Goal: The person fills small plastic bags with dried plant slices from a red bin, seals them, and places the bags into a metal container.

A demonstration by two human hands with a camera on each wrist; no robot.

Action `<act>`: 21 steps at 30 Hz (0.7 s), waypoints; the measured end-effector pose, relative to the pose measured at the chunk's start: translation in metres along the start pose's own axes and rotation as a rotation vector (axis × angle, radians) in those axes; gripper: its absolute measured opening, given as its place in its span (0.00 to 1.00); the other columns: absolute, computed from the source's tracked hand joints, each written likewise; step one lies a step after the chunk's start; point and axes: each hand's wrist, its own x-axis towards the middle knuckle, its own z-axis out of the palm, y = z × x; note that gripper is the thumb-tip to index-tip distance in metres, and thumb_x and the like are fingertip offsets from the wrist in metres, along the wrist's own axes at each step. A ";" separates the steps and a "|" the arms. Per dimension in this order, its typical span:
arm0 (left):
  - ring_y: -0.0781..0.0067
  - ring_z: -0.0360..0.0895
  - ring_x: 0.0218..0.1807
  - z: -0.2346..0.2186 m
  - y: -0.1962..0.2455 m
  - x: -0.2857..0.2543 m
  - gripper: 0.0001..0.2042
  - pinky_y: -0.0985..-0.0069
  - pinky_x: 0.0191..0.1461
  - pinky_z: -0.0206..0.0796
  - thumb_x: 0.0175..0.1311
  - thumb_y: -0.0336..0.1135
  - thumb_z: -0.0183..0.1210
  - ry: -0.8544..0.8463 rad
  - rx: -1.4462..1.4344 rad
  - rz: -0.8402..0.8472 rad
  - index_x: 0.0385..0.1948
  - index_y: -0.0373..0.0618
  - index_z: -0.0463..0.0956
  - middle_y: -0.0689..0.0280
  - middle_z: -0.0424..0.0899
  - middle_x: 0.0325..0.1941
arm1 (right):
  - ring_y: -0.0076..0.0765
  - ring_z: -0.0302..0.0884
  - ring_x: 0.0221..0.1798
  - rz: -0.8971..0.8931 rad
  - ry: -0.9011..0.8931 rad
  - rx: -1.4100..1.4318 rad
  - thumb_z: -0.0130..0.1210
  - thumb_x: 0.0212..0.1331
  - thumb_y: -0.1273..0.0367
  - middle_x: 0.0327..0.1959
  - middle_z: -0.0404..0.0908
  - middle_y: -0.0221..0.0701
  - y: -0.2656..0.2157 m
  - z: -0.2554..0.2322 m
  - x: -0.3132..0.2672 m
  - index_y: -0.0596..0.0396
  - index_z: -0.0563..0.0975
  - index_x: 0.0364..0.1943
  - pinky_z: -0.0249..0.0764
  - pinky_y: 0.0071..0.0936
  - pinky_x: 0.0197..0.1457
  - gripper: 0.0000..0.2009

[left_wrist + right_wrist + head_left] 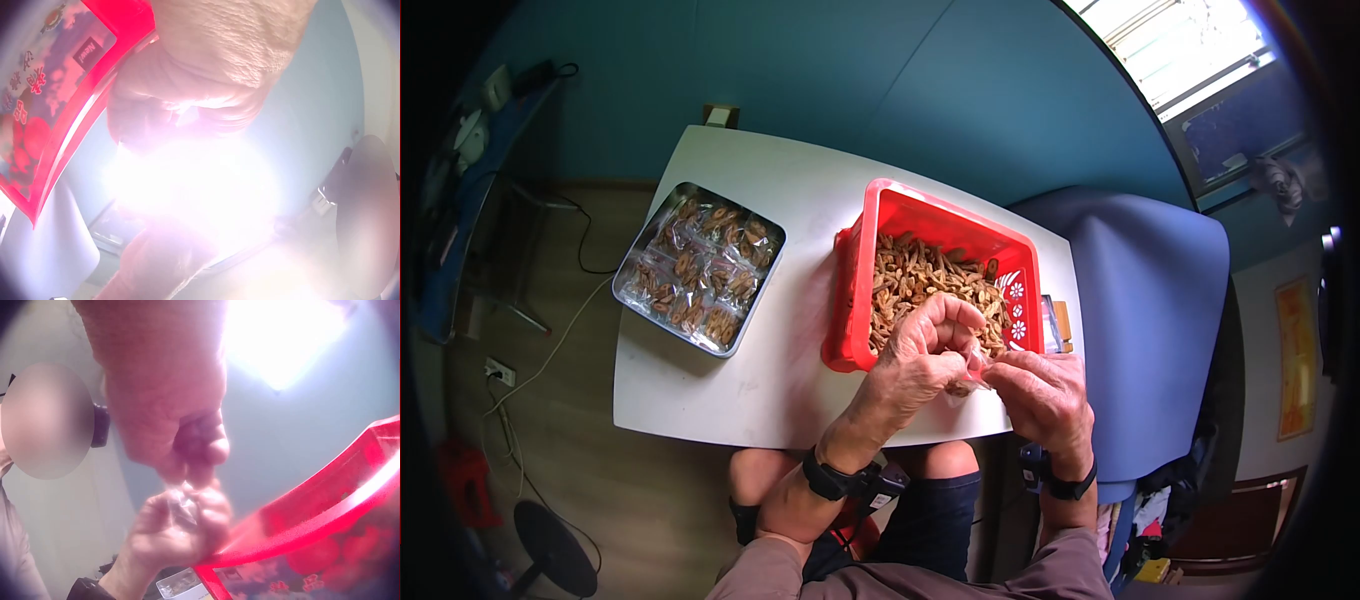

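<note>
In the head view both hands meet over the near rim of a red plastic basket (pixel 862 290) heaped with brown dried pieces (pixel 930 280). Between them is a small clear plastic bag (pixel 974 372) with something brown low in it. My left hand (pixel 915 355) pinches one side of the bag, its other fingers curved above. From the right, my right hand (pixel 1045 395) pinches the bag's opposite edge between thumb and fingers. The right wrist view shows the clear film (pixel 183 509) against the left palm. Strong glare hides the bag in the left wrist view.
A metal tray (pixel 628 292) holding several filled clear bags (pixel 690 268) sits left on the white table (pixel 800 250). Right of the basket lie small items (pixel 1057 325) at the table edge. A blue-covered piece (pixel 1145 320) stands along the right side.
</note>
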 end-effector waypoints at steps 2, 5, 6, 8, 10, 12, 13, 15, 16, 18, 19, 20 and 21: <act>0.81 0.78 0.37 -0.001 0.001 -0.001 0.18 0.80 0.40 0.72 0.60 0.18 0.53 -0.006 0.069 -0.007 0.52 0.42 0.71 0.67 0.81 0.36 | 0.33 0.84 0.27 -0.008 0.012 0.025 0.66 0.46 0.78 0.33 0.85 0.31 0.003 0.004 -0.001 0.53 0.83 0.41 0.78 0.30 0.28 0.15; 0.81 0.78 0.39 0.000 0.000 0.000 0.18 0.80 0.42 0.72 0.61 0.19 0.52 0.017 0.093 0.007 0.53 0.42 0.70 0.67 0.81 0.37 | 0.34 0.83 0.27 -0.020 0.025 0.050 0.67 0.48 0.77 0.31 0.84 0.32 0.006 0.006 -0.002 0.55 0.82 0.40 0.77 0.30 0.27 0.13; 0.81 0.78 0.39 0.001 0.000 0.000 0.18 0.80 0.42 0.72 0.61 0.19 0.52 0.018 0.095 0.005 0.53 0.42 0.70 0.67 0.81 0.37 | 0.35 0.83 0.26 -0.020 0.026 0.051 0.67 0.48 0.78 0.31 0.84 0.33 0.007 0.006 -0.002 0.55 0.81 0.39 0.77 0.30 0.27 0.12; 0.81 0.78 0.39 0.004 0.000 0.002 0.18 0.82 0.45 0.71 0.61 0.19 0.52 0.087 0.125 0.063 0.55 0.40 0.69 0.65 0.82 0.39 | 0.36 0.83 0.26 -0.007 0.051 0.055 0.66 0.49 0.78 0.30 0.84 0.34 0.007 0.005 -0.003 0.56 0.81 0.38 0.77 0.31 0.27 0.11; 0.79 0.79 0.40 0.009 0.008 -0.002 0.20 0.80 0.49 0.72 0.60 0.21 0.53 0.122 0.209 0.088 0.56 0.38 0.68 0.65 0.82 0.39 | 0.37 0.84 0.26 0.007 0.077 0.058 0.66 0.50 0.78 0.29 0.84 0.34 0.009 0.006 -0.004 0.56 0.81 0.37 0.77 0.31 0.27 0.10; 0.78 0.80 0.41 0.008 0.012 -0.003 0.21 0.77 0.53 0.73 0.59 0.22 0.55 0.155 0.294 0.114 0.57 0.36 0.68 0.65 0.83 0.38 | 0.38 0.83 0.26 0.048 0.138 0.071 0.65 0.51 0.79 0.29 0.84 0.36 0.014 0.006 -0.007 0.57 0.81 0.36 0.77 0.31 0.28 0.09; 0.73 0.80 0.44 0.005 0.012 -0.003 0.24 0.72 0.57 0.71 0.57 0.25 0.58 0.117 0.469 0.212 0.58 0.37 0.68 0.64 0.82 0.39 | 0.38 0.83 0.26 0.049 0.142 0.071 0.65 0.51 0.79 0.29 0.84 0.36 0.015 0.005 -0.007 0.57 0.81 0.36 0.77 0.31 0.28 0.09; 0.69 0.80 0.47 0.004 0.011 -0.003 0.27 0.67 0.61 0.69 0.55 0.28 0.61 0.077 0.646 0.309 0.60 0.38 0.68 0.63 0.82 0.40 | 0.39 0.83 0.25 0.057 0.184 0.057 0.64 0.51 0.80 0.28 0.84 0.37 0.015 0.005 -0.006 0.58 0.81 0.35 0.77 0.31 0.28 0.08; 0.67 0.79 0.51 0.004 0.011 -0.003 0.29 0.66 0.62 0.68 0.51 0.30 0.64 0.046 0.855 0.381 0.60 0.39 0.69 0.62 0.82 0.44 | 0.39 0.83 0.25 0.057 0.186 0.059 0.64 0.51 0.80 0.28 0.84 0.37 0.016 0.006 -0.007 0.58 0.81 0.35 0.77 0.31 0.28 0.08; 0.66 0.78 0.54 0.004 0.009 -0.003 0.32 0.64 0.63 0.66 0.48 0.32 0.66 0.020 1.067 0.451 0.60 0.40 0.70 0.61 0.82 0.48 | 0.39 0.84 0.26 0.039 0.218 0.056 0.64 0.49 0.81 0.29 0.84 0.36 0.018 0.009 -0.009 0.58 0.81 0.36 0.77 0.31 0.28 0.10; 0.62 0.77 0.54 0.004 0.008 -0.002 0.32 0.63 0.64 0.65 0.47 0.32 0.67 0.029 1.130 0.466 0.60 0.42 0.71 0.60 0.81 0.48 | 0.39 0.84 0.26 0.039 0.218 0.061 0.64 0.49 0.81 0.29 0.84 0.36 0.017 0.011 -0.009 0.58 0.81 0.36 0.77 0.31 0.28 0.10; 0.59 0.77 0.55 0.004 0.005 -0.001 0.32 0.62 0.65 0.64 0.46 0.33 0.69 0.037 1.192 0.482 0.59 0.43 0.72 0.59 0.81 0.48 | 0.39 0.84 0.26 0.047 0.212 0.027 0.65 0.49 0.80 0.27 0.84 0.36 0.015 0.012 -0.008 0.57 0.80 0.33 0.77 0.31 0.28 0.08; 0.55 0.76 0.56 0.005 0.002 0.000 0.32 0.60 0.66 0.62 0.46 0.33 0.70 0.045 1.254 0.496 0.58 0.44 0.73 0.58 0.81 0.48 | 0.39 0.85 0.25 0.056 0.205 -0.008 0.66 0.49 0.79 0.25 0.84 0.35 0.014 0.014 -0.009 0.56 0.80 0.30 0.77 0.30 0.28 0.06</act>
